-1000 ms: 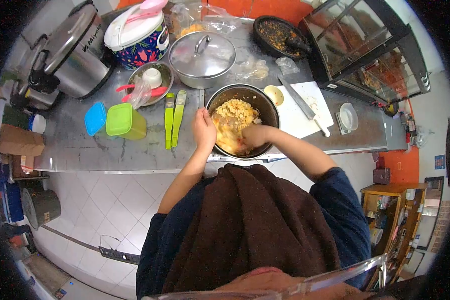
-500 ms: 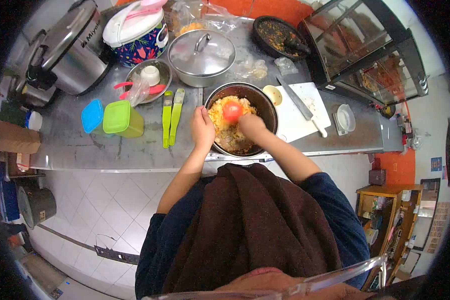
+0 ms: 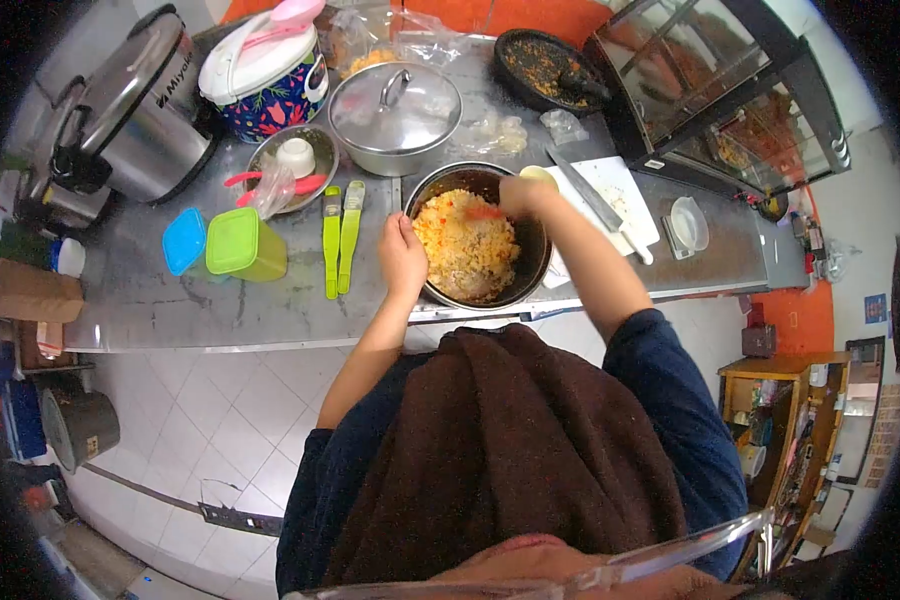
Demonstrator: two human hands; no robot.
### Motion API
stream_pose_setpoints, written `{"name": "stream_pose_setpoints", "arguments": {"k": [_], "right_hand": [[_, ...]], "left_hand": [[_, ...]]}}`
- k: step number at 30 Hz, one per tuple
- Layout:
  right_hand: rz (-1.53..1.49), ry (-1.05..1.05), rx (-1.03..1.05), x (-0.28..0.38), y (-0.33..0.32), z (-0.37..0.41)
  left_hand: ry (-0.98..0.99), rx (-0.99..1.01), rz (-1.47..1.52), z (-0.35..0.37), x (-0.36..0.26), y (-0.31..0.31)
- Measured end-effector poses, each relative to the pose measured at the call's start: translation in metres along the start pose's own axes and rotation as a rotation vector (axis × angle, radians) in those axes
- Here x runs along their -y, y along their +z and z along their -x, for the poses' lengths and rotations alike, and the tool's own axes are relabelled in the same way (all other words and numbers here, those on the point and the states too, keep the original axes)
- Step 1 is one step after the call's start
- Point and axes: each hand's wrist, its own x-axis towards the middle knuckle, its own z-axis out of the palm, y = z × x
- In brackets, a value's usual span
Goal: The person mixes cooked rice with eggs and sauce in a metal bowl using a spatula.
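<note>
A dark round pot [image 3: 541,255] near the counter's front edge holds a yellowish rice mixture [image 3: 462,245] with small orange and red bits. My left hand [image 3: 403,258] grips the pot's left rim, thumb up near the edge. Over the right side of the pot, my right hand [image 3: 522,198] is closed round the handle of a red rice paddle [image 3: 484,212]. The paddle's head lies in the mixture and is blurred. Beside the pot, a small pale bowl [image 3: 539,175] is partly covered by my right hand.
Right of the pot lies a white cutting board [image 3: 625,195] with a knife [image 3: 595,205]. Leftward are green-handled tools [image 3: 341,240], a green-lidded container [image 3: 245,243] and a metal bowl [image 3: 332,160]. Behind stand a lidded pot [image 3: 395,110] and a stone mortar [image 3: 510,75].
My right hand has moved up and right across the pot, drawing the red paddle through the mixture. The mixture now spreads over more of the pot's bottom. My left hand stays on the rim.
</note>
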Motion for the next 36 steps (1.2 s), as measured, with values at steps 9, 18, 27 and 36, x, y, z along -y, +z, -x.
{"name": "stream_pose_setpoints", "arguments": {"k": [9, 18, 27, 36], "right_hand": [[0.069, -0.148, -0.093, 0.041, 0.000, -0.016], [-0.005, 0.048, -0.074, 0.043, 0.034, -0.021], [-0.057, 0.292, -0.278, 0.055, 0.065, 0.021], [0.342, 0.154, -0.183, 0.047, 0.014, 0.080]], "left_hand": [[-0.037, 0.043, -0.002, -0.001, -0.004, -0.002], [-0.042, 0.030, -0.019, 0.000, -0.007, -0.002], [-0.011, 0.025, -0.011, -0.002, -0.008, -0.002], [0.006, 0.003, -0.012, -0.001, -0.008, -0.002]]}}
